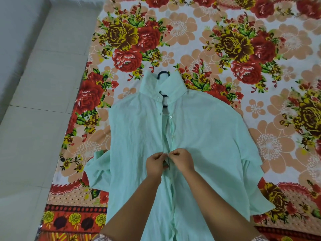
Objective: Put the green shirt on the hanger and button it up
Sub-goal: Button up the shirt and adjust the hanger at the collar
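The pale green shirt (pixel 139 133) lies front-up on the bed, collar away from me. A black hanger (pixel 163 73) sits inside it; its hook pokes out above the collar and a bit shows in the open neck. The upper placket gapes, with two white buttons (pixel 171 117) visible on the right edge. My left hand (pixel 155 163) pinches the left placket edge at mid-chest. My right hand (pixel 182 160) pinches the right edge right beside it, fingertips of both hands meeting over a button.
A floral bedsheet (pixel 225 49) in red, orange and yellow covers the bed under the shirt. The bed's left edge borders a light tiled floor (pixel 34 119). The shirt sleeves lie folded at both sides.
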